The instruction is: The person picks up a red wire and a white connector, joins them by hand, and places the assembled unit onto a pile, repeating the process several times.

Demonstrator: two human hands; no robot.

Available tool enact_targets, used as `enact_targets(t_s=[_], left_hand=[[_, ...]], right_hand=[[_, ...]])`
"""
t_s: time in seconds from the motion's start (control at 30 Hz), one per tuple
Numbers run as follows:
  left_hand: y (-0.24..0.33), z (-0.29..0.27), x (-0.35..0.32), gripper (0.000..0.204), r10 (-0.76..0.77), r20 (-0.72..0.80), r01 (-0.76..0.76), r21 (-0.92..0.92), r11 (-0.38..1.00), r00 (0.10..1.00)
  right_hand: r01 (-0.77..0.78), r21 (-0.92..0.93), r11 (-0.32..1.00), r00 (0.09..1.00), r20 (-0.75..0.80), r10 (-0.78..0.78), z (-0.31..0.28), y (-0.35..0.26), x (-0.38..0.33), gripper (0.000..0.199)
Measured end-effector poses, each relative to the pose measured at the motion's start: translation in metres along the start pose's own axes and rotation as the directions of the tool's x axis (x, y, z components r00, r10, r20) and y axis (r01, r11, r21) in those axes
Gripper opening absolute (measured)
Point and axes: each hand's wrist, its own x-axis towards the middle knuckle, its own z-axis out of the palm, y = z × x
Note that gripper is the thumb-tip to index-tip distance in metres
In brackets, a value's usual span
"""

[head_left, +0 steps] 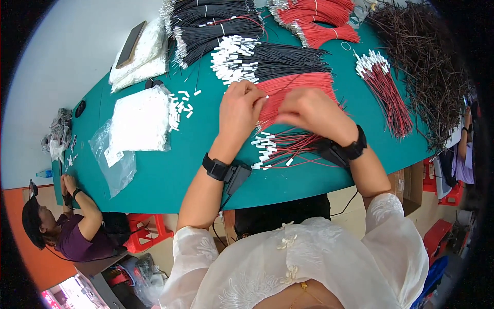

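My left hand (pixel 241 107) is closed in a pinch, with a small white connector housing (pixel 266 97) at its fingertips. To its right, my right hand (pixel 310 109) has its fingers curled together, slightly blurred; what they hold, if anything, does not show. Under and beyond both hands lies a bundle of red wires (pixel 303 85). Behind it is a bundle of black wires (pixel 290 59) with white connector housings (pixel 234 59) on the left ends. Nearer to me, red wires with white ends (pixel 267 147) lie loosely beneath my right wrist.
Loose white housings (pixel 180 110) lie beside a white bag (pixel 140 121) on the green table (pixel 206 175). More black bundles (pixel 216 36) and red bundles (pixel 324 33) lie at the back. Right are dark-red wires (pixel 388 98) and a brown wire heap (pixel 419 56). A person (pixel 77 226) sits at left.
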Motion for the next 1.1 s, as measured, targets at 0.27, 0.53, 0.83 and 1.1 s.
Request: enact_targets(t_s=[0.27,0.53,0.83,1.1], left_hand=[[0.0,-0.002,0.001,0.011,-0.029,-0.017,0.028,-0.03,0.999,0.999],[-0.005,-0.005,-0.001,0.015,-0.168,-0.025,0.163,-0.147,0.976,0.985],[-0.004,-0.016,0.001,0.019,-0.484,0.191,0.434,-0.774,0.461,0.854],[-0.003,-0.016,-0.001,0.024,-0.43,0.309,0.481,-0.79,0.381,0.848]], right_hand=[[0.013,0.039,0.999,0.962,-0.272,-0.002,0.03,0.029,0.014,0.013],[0.076,0.182,0.98,0.942,-0.335,-0.011,0.02,0.03,0.013,0.01],[0.151,0.188,0.97,0.861,-0.507,-0.035,0.005,0.023,0.013,0.013],[0.112,0.238,0.965,0.796,-0.603,0.056,0.003,0.013,0.013,0.01]])
